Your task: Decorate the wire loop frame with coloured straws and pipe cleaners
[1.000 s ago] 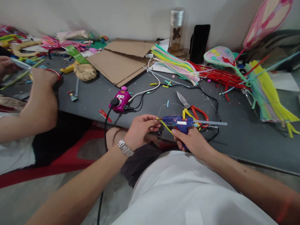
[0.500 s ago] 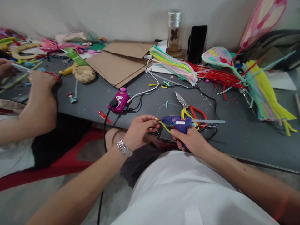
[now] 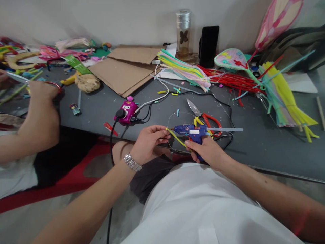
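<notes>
In the head view my right hand point(image 3: 207, 150) is wrapped round the handle of a blue hot glue gun point(image 3: 195, 131). A long translucent glue stick point(image 3: 225, 129) pokes out of the gun's back end. My left hand point(image 3: 149, 142), with a metal watch at the wrist, pinches a yellow pipe cleaner point(image 3: 179, 139) near its tip. The gun's nozzle points left and is at or very near that tip; contact is too small to tell. The pipe cleaner slants down toward my right fingers. Just behind the gun lie scissors with red handles point(image 3: 213, 123) and yellow pieces point(image 3: 198, 121).
A purple power adapter point(image 3: 127, 112) with black cables sits left of my hands. Cardboard sheets point(image 3: 127, 74), pipe cleaner bundles point(image 3: 182, 67), a bottle point(image 3: 183, 34) and a phone point(image 3: 209, 45) are farther back. At left, a co-worker's hand point(image 3: 43, 89) holds scissors.
The view has shifted slightly, so table things appear a little farther left. The nozzle seems slightly farther from my left fingertips; both hands keep their grips.
</notes>
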{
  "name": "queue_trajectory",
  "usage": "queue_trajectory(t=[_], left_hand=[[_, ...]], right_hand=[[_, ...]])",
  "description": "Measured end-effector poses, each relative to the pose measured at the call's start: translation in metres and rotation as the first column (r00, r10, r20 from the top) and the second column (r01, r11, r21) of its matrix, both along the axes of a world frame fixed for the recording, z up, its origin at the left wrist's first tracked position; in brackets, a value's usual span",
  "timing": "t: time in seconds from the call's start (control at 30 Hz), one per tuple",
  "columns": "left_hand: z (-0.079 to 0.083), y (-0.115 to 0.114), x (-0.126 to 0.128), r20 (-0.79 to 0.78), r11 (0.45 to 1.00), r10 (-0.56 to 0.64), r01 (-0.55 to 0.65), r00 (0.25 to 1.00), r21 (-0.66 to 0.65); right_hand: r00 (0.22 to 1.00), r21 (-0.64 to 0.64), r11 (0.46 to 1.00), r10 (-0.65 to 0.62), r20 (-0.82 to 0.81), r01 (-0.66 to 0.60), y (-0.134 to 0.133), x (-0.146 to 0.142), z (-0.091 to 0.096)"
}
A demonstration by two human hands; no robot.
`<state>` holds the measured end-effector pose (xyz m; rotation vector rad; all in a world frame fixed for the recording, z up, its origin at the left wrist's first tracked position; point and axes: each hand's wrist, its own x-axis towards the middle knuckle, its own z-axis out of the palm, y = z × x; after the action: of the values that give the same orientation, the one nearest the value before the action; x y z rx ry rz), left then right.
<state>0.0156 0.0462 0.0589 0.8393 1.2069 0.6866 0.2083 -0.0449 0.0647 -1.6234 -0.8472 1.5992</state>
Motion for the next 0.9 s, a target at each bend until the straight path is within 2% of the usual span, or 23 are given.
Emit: queue_trajectory(t=[0.33, 0.53, 0.63, 0.7, 0.8, 0.9], left_hand=[[0.000, 0.000, 0.000, -0.003, 1.000, -0.009, 0.009, 1.000, 0.011], [-0.001, -0.001, 0.002, -0.015, 1.000, 0.007, -0.006, 1.000, 0.011], [-0.002, -0.001, 0.001, -0.011, 1.000, 0.005, -0.005, 1.000, 0.004], [-0.002, -0.002, 0.000, -0.011, 1.000, 0.006, -0.006, 1.000, 0.009], [-0.003, -0.002, -0.003, -0.025, 0.999, 0.032, -0.031, 0.999, 0.031], [-0.005, 0.000, -0.004, -0.044, 1.000, 0.030, -0.030, 0.999, 0.002]], right_hand=[[0.999, -0.002, 0.999, 0.036, -0.015, -0.036, 0.003, -0.005, 0.001], [0.995, 0.055, 0.998, 0.002, -0.095, 0.003, -0.002, 0.002, 0.007], [0.985, 0.098, 0.992, -0.062, -0.158, 0.079, -0.006, 0.025, 0.021], [0.969, 0.128, 0.972, -0.174, -0.176, 0.197, -0.010, 0.052, 0.031], [0.920, 0.169, 0.908, -0.357, -0.163, 0.383, -0.016, 0.100, 0.040], [0.870, 0.182, 0.852, -0.491, -0.045, 0.491, -0.020, 0.147, 0.036]])
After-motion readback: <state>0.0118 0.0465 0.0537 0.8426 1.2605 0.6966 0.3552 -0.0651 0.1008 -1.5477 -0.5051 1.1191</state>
